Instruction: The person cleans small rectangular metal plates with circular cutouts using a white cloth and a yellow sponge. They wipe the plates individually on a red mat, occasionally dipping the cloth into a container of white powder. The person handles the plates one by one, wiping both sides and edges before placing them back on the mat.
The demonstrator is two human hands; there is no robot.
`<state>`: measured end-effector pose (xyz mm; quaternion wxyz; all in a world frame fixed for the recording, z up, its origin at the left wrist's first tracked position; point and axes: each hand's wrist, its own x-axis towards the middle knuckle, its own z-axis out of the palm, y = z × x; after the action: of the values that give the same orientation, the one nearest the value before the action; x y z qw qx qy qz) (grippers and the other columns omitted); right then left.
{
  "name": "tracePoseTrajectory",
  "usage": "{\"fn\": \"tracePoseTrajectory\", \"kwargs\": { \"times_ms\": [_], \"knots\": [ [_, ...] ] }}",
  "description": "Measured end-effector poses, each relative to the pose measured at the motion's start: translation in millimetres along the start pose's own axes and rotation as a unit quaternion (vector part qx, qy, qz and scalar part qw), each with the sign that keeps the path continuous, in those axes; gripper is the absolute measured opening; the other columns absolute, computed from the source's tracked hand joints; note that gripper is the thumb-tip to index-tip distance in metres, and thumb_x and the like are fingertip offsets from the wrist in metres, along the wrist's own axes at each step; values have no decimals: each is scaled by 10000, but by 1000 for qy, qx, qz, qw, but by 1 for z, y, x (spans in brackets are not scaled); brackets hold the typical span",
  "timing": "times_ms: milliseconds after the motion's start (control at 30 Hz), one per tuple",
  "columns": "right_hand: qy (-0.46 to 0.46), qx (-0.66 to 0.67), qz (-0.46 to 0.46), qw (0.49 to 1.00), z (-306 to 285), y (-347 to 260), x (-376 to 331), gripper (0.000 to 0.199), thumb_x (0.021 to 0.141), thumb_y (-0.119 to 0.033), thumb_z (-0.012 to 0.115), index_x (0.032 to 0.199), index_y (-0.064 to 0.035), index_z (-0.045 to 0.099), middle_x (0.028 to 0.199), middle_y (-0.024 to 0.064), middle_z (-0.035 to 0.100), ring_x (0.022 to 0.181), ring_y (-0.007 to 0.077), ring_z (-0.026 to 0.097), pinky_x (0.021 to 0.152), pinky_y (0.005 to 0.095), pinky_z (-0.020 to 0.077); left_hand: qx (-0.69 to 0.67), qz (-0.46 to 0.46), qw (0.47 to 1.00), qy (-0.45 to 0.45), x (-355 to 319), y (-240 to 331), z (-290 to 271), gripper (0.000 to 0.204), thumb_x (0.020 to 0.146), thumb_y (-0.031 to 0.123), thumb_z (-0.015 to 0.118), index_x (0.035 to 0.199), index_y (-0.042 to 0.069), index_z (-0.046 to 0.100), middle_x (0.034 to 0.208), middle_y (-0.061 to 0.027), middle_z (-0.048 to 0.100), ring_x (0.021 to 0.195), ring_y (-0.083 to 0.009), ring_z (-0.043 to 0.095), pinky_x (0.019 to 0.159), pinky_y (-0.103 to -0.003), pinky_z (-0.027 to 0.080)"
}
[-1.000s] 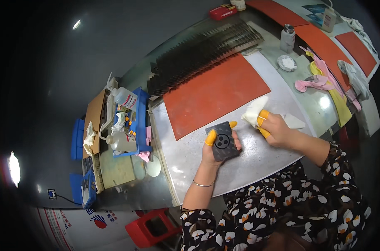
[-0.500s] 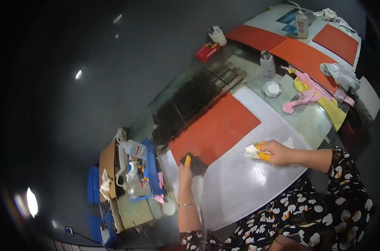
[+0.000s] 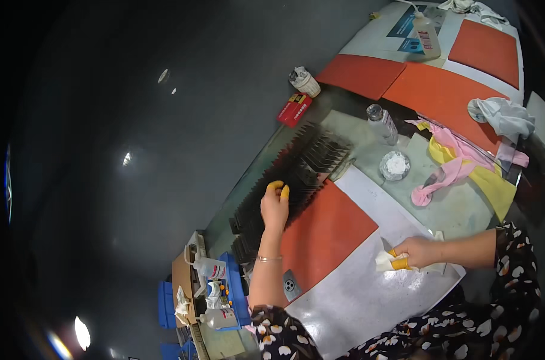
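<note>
My left hand [image 3: 274, 210], with yellow finger covers, reaches over a long row of thin dark plates [image 3: 320, 153] standing on edge. Its fingers curl together at the row; what lies between them cannot be made out. Beside my left forearm, a small grey plate [image 3: 291, 286] with a round dark mark lies at the edge of an orange mat [image 3: 332, 231]. My right hand [image 3: 418, 252], also with yellow finger covers, closes on a folded white cloth [image 3: 385, 261] above the white sheet [image 3: 368, 300].
Beyond the mat stand a clear bottle [image 3: 382, 125] and a glass dish of white material [image 3: 395, 164]. Pink and yellow cloths [image 3: 446, 174] lie at right. A red box [image 3: 295, 110] sits at the far edge. A blue tray [image 3: 237, 294] with squeeze bottles is at left.
My left hand has let go of the grey plate and moved away to the row of dark plates. My right hand keeps the white cloth. The view has shifted.
</note>
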<state>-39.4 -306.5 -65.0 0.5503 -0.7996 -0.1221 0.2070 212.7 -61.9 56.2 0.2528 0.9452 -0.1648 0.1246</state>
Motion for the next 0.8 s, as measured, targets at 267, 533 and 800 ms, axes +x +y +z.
{"fn": "tracePoseTrajectory", "kwargs": {
  "times_ms": [267,533,800],
  "knots": [
    [-79,412,-51,906,-29,-12,-15,173,897,-150,506,921,-6,599,762,65,606,631,121,563,551,244,436,304,-122,941,-89,71,45,54,400,742,364,651,951,23,651,982,-176,640,927,-338,616,798,-410,494],
    [281,346,-131,885,-132,-62,-57,125,864,-113,534,869,-7,600,723,55,588,599,136,542,514,278,423,-238,-123,962,-55,24,13,3,265,816,177,535,952,-47,573,913,-130,618,824,-181,621,605,-279,513],
    [297,-505,-78,807,-253,-59,61,280,687,-25,528,950,-49,622,824,167,615,737,322,617,623,420,477,-721,-281,623,-113,-160,21,30,503,773,335,462,1056,-75,529,1003,-235,584,897,-310,594,703,-373,525]
  ]
}}
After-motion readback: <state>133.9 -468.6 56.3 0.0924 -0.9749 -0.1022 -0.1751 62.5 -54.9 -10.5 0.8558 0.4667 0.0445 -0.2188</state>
